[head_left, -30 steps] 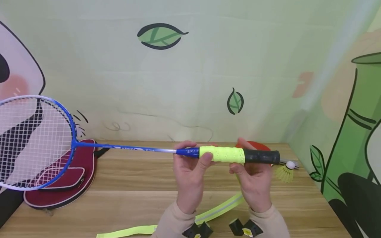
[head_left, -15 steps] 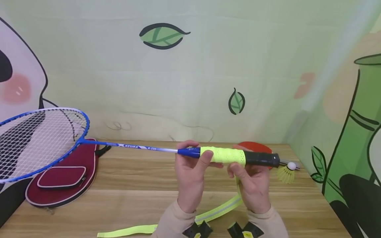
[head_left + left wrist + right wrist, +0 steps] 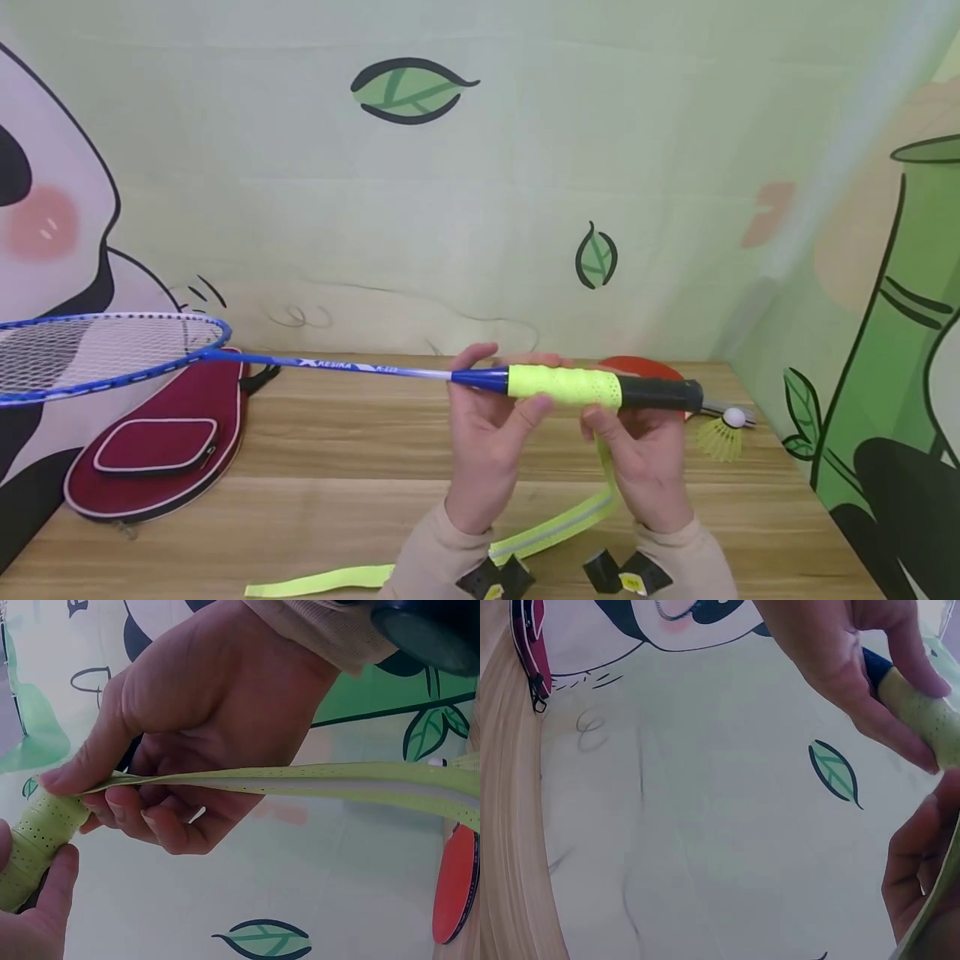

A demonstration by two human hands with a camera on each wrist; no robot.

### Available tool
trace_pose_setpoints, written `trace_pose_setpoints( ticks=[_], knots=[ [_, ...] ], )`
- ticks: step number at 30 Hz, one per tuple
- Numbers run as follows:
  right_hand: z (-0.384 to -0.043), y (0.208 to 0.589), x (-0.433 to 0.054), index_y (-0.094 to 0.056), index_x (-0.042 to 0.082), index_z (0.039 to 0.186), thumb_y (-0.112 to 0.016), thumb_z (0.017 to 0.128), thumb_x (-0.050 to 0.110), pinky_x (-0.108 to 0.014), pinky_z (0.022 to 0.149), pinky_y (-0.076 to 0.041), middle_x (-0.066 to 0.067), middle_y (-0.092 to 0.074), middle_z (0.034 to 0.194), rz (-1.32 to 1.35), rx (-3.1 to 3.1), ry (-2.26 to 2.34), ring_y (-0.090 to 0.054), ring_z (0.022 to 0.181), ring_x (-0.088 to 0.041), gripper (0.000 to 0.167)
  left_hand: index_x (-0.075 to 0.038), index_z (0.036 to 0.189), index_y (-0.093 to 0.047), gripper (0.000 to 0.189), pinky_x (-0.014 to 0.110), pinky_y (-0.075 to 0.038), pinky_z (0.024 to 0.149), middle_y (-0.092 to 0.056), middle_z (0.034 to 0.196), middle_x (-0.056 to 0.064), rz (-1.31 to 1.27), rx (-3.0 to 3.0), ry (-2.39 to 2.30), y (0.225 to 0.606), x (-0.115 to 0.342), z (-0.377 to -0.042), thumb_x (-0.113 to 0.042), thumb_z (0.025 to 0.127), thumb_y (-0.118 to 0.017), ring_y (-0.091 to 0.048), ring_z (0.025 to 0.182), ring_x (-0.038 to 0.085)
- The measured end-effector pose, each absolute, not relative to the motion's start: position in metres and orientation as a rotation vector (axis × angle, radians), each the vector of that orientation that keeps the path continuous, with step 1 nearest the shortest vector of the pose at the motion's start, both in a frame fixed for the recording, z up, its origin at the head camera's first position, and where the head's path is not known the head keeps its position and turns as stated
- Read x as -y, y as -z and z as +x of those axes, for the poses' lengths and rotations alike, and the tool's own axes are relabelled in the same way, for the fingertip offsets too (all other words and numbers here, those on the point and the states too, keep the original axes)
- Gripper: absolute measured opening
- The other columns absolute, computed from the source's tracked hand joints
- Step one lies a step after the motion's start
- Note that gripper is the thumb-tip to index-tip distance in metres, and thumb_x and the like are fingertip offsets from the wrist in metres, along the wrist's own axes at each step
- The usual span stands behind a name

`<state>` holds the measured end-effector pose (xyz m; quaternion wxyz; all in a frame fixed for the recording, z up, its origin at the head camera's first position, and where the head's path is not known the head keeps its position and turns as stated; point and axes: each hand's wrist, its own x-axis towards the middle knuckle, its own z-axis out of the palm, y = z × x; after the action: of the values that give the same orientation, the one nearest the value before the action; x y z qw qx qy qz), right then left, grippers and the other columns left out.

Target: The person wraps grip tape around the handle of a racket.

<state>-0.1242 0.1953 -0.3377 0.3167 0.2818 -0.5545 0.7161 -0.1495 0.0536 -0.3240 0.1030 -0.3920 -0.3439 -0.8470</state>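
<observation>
Both hands hold a blue badminton racket (image 3: 480, 381) level above the table, its head off to the left. Neon yellow perforated overgrip tape (image 3: 562, 385) covers the upper handle, and the black handle end (image 3: 660, 393) is bare. My left hand (image 3: 483, 458) grips the wrapped part near the blue cone, thumb in front, fingers behind. At the lower edge of the wrap, my right hand (image 3: 648, 467) pinches the tape between thumb and fingers. The loose tail (image 3: 360, 781) runs from those fingers in the left wrist view; in the head view it trails down onto the table.
A maroon racket bag (image 3: 157, 446) lies at the left of the wooden table (image 3: 337, 500). Behind the right hand lies a red table tennis paddle (image 3: 645, 367). A yellow shuttlecock (image 3: 720, 437) stands to its right. A printed backdrop (image 3: 480, 208) rises behind the table.
The racket has rolled about its shaft, so its head now shows nearly edge-on. The left thumb has slid to the lower side of the wrap. The right hand keeps its pinch on the tape.
</observation>
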Motion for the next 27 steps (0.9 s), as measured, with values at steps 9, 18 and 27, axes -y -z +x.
trace_pose_setpoints(
  ticks=[9,18,27],
  knots=[
    [-0.1287,0.3397,-0.2007,-0.058,-0.011,0.105,-0.074,0.084,0.002,-0.021,0.061,-0.050,-0.004,-0.066,0.089,0.787,1.484,-1.771,-0.058,0.067,-0.012,0.030,-0.009,0.123,-0.036,0.046,0.034,-0.055,0.086,-0.068,0.111,0.011,-1.129,1.044,2.437,0.3269,-0.0545,-0.1511,0.001,0.090,-0.065,-0.067,0.100,0.025],
    [-0.1301,0.3423,-0.2018,-0.061,-0.006,0.097,-0.076,0.083,0.008,-0.019,0.060,-0.047,-0.001,-0.065,0.078,0.782,1.471,-1.742,-0.056,0.065,-0.010,0.025,-0.011,0.113,-0.041,0.040,0.036,-0.059,0.076,-0.069,0.103,0.009,-0.994,1.117,2.470,0.3258,-0.0539,-0.1471,-0.006,0.087,-0.071,-0.067,0.095,0.022],
    [-0.1304,0.3447,-0.2026,-0.061,-0.008,0.112,-0.076,0.083,0.012,-0.018,0.070,-0.050,-0.001,-0.068,0.093,0.783,1.542,-1.663,-0.059,0.078,-0.008,0.038,-0.011,0.107,-0.041,0.037,0.038,-0.060,0.070,-0.058,0.085,0.003,-0.849,1.141,2.508,0.3243,-0.0532,-0.1470,-0.011,0.088,-0.072,-0.065,0.077,0.016]
  ],
)
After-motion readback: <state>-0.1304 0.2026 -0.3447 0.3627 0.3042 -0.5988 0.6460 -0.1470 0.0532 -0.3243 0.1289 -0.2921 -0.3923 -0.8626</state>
